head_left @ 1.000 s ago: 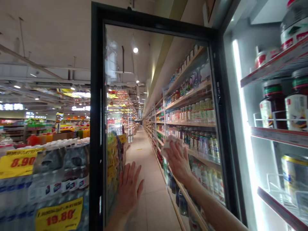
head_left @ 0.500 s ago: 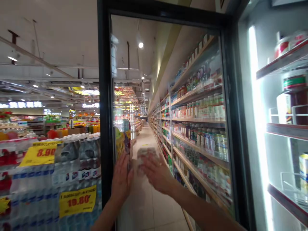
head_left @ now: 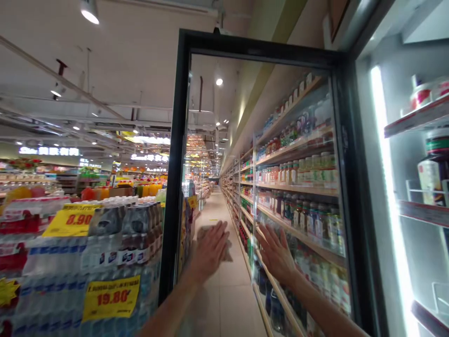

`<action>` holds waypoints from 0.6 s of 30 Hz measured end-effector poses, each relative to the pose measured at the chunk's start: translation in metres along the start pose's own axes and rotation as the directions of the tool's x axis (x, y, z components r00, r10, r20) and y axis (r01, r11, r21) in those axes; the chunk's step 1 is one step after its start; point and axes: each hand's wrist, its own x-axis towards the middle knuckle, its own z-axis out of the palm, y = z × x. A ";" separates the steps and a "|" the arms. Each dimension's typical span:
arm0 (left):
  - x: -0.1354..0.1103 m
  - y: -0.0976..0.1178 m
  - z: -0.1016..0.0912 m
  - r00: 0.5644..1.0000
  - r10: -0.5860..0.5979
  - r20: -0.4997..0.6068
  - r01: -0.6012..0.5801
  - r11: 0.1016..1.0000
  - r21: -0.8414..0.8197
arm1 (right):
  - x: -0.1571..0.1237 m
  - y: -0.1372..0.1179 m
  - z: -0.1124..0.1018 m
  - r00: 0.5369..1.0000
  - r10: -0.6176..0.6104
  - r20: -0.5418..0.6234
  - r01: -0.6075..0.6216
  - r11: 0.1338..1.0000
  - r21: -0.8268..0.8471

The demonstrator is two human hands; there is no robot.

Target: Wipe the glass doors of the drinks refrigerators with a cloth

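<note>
The tall glass door (head_left: 266,140) of a lit drinks cooler stands swung open in front of me, framed in black. My left hand (head_left: 209,250) presses a pale cloth (head_left: 224,250) flat against the lower glass, fingers stretched over it. My right hand (head_left: 277,255) lies just to the right of it, empty, its fingers spread flat on the same pane. Through the glass I see a long aisle and shelves of bottles.
The cooler's interior (head_left: 421,187) on the right has lit shelves with bottles and jars. A stack of shrink-wrapped bottle packs (head_left: 115,243) with yellow price signs (head_left: 110,297) stands at the left, close to the door's edge. A tiled aisle (head_left: 224,290) runs ahead.
The cloth has gone from my right hand to my left hand, lower on the glass. My right hand has moved right and now rests bare on the pane. The view has shifted left.
</note>
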 end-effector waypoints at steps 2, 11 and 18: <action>0.024 -0.026 -0.004 0.995 -0.075 -0.068 0.078 0.996 0.042 | -0.002 -0.006 0.006 1.000 0.026 -0.008 -0.026 1.000 -0.011; 0.021 -0.005 0.001 0.942 0.333 -0.032 -0.335 0.939 -0.075 | -0.004 -0.016 0.014 0.998 0.066 -0.010 -0.066 0.998 -0.014; 0.084 -0.063 -0.011 0.951 -0.118 -0.287 0.118 0.993 -0.018 | -0.002 -0.017 0.007 0.998 0.064 -0.015 -0.064 0.998 0.004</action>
